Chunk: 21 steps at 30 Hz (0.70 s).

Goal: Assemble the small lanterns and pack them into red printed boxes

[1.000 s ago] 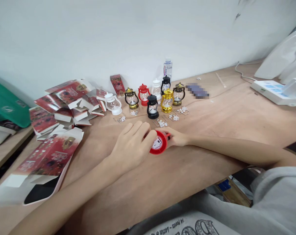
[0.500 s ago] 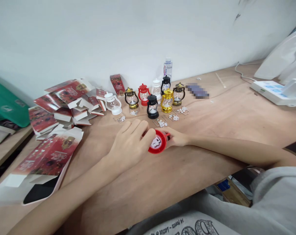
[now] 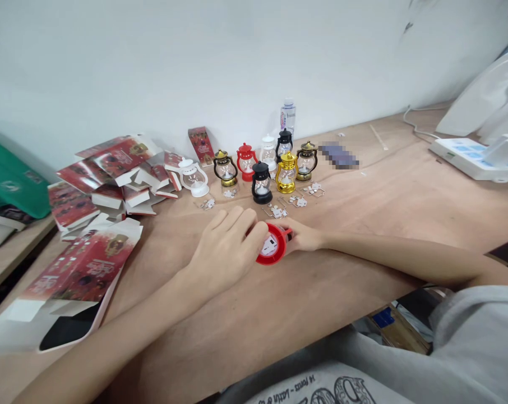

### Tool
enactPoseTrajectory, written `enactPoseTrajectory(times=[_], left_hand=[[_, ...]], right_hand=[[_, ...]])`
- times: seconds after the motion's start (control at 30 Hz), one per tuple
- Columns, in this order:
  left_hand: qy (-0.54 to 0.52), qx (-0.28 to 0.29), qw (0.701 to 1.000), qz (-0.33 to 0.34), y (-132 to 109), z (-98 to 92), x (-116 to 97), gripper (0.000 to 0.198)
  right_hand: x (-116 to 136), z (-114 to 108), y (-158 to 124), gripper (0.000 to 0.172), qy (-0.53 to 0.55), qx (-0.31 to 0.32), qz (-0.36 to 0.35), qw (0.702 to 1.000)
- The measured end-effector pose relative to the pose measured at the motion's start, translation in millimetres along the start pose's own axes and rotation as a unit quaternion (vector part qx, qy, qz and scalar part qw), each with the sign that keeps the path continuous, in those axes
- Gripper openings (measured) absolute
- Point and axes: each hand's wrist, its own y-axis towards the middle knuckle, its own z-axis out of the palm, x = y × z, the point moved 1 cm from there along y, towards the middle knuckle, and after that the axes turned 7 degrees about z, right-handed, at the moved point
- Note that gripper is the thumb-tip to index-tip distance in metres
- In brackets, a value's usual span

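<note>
Both my hands hold a small red toy lantern (image 3: pixel 272 247) lying on its side, its round base with a white patch facing me. My left hand (image 3: pixel 226 252) curls over it from the left, fingertips on the rim. My right hand (image 3: pixel 301 237) grips it from the right, mostly hidden behind it. Just beyond stand several toy lanterns: a black one (image 3: pixel 262 183), a gold one (image 3: pixel 286 173), a red one (image 3: pixel 245 161) and a white one (image 3: pixel 194 179). Small white tabs (image 3: pixel 277 211) lie on the wooden table (image 3: pixel 363 224) in front of them.
A heap of red and white cardboard boxes (image 3: pixel 106 174) fills the left, with a flattened one (image 3: pixel 77 275) at the near left edge. A water bottle (image 3: pixel 288 116) stands by the wall. A white power strip (image 3: pixel 475 158) with cable sits at the far right.
The red lantern has tilted slightly between my hands; my left fingers have shifted a little on its rim. Nothing else moved.
</note>
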Motion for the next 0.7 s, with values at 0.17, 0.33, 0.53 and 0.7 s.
enactPoseTrajectory(times=[0.17, 0.33, 0.53, 0.7], left_hand=[[-0.002, 0.002, 1.0, -0.003, -0.4, 0.3, 0.5, 0.027], [0.001, 0.003, 1.0, -0.001, 0.1, -0.5, 1.4, 0.026], [-0.01, 0.009, 1.0, 0.013, 0.4, 0.3, 1.4, 0.023], [-0.006, 0.0, 1.0, 0.031, 0.2, 0.1, 1.3, 0.022]], right_hand=[[1.1, 0.4, 0.5, 0.035, 0.0, 0.001, -0.007, 1.0], [1.8, 0.2, 1.0, 0.034, -0.002, -0.004, -0.01, 1.0], [2.2, 0.1, 0.4, 0.031, -0.011, 0.002, -0.005, 1.0], [1.3, 0.4, 0.3, 0.026, -0.012, 0.01, -0.011, 1.0]])
